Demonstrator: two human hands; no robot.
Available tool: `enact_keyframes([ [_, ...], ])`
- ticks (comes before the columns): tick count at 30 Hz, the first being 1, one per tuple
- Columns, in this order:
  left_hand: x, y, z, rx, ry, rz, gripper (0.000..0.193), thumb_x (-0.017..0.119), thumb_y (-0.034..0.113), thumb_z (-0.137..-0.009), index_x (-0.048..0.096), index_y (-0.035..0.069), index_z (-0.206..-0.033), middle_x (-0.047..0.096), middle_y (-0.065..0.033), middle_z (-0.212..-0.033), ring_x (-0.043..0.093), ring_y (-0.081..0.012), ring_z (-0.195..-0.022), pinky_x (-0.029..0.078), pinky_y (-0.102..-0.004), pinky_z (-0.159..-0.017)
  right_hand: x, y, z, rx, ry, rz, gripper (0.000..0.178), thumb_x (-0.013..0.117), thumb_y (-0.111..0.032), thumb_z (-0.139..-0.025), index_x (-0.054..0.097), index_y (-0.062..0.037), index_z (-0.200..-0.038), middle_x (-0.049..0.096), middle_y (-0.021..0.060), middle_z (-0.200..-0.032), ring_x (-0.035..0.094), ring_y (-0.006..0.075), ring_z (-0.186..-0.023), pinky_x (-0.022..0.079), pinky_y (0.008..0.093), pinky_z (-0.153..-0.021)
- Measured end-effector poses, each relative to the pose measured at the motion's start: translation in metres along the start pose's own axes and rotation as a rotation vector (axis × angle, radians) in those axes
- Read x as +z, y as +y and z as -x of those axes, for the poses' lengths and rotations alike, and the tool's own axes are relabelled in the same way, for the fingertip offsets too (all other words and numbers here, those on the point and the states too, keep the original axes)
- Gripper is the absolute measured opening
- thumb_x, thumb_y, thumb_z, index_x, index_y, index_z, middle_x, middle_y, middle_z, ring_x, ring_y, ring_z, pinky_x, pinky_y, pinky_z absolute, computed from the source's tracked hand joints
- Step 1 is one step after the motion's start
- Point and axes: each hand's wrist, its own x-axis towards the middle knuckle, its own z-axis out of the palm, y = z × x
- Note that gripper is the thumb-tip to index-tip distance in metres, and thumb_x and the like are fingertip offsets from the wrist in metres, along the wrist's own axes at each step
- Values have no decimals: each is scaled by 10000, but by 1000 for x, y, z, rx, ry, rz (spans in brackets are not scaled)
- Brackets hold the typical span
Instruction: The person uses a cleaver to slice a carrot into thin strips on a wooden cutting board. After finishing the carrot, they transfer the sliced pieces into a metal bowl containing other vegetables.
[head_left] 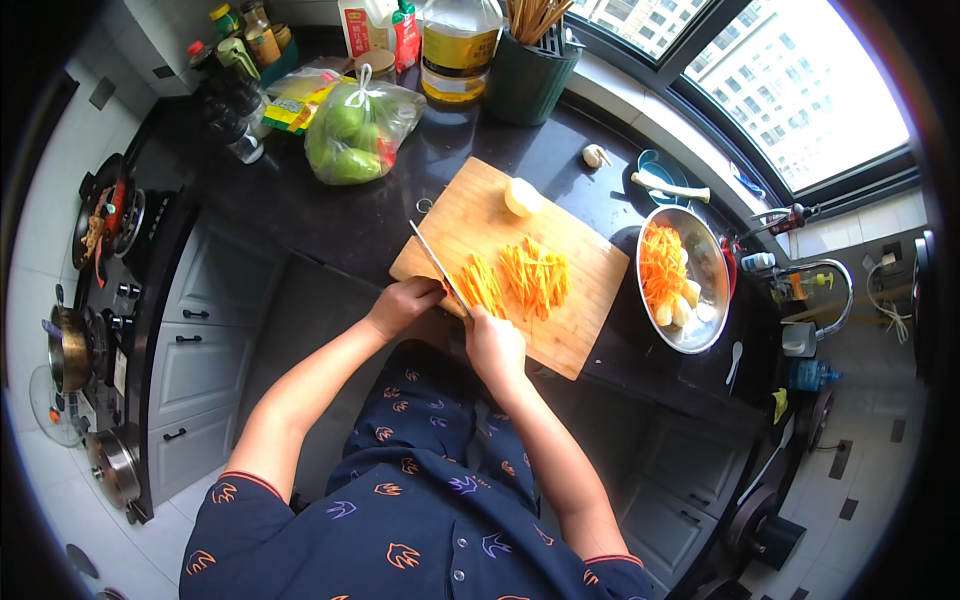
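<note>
My right hand (497, 341) is closed around the handle of a kitchen knife (436, 262), its blade slanting up and left over the wooden cutting board (592, 290). Left of the blade, my left hand (404, 306) has its fingers curled at the board's near edge, on a piece of carrot (445, 287) that is mostly hidden. Shredded carrot (477, 284) lies along the blade's right side. A larger heap of carrot shreds (536, 278) sits beside it, mid-board. Toward the far edge rests a pale, round peeled vegetable (523, 197), perhaps a potato.
Right of the board stands a metal bowl (718, 300) with carrot shreds and pale peeled pieces. Garlic (596, 156) lies beyond the board. A tied bag of green vegetables (350, 140), an oil jug (459, 50) and a chopstick holder (532, 80) stand behind. A white spoon (735, 361) lies at right.
</note>
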Motion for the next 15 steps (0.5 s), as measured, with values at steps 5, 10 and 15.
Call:
enact_keyframes([
  [5, -5, 4, -3, -18, -10, 37, 201, 682, 47, -819, 741, 83, -1007, 731, -69, -1002, 730, -239, -898, 609, -326, -727, 0, 3, -1, 30, 2, -21, 196, 588, -231, -963, 635, -64, -870, 680, 219, -697, 697, 417, -682, 562, 529, -634],
  [10, -3, 3, -2, -25, -12, 26, 177, 671, 55, -813, 738, 84, -974, 729, -63, -996, 728, -238, -885, 607, -324, -725, -7, -1, -8, 38, -48, -9, 184, 589, -202, -946, 662, -55, -864, 693, 235, -738, 707, 425, -724, 566, 531, -669],
  [15, -6, 5, -4, -43, -25, 34, 171, 663, 58, -811, 736, 89, -962, 727, -57, -999, 725, -236, -880, 606, -323, -719, -4, -4, -15, 86, -141, 37, 142, 576, -135, -909, 674, -47, -857, 700, 251, -781, 712, 429, -757, 571, 525, -701],
])
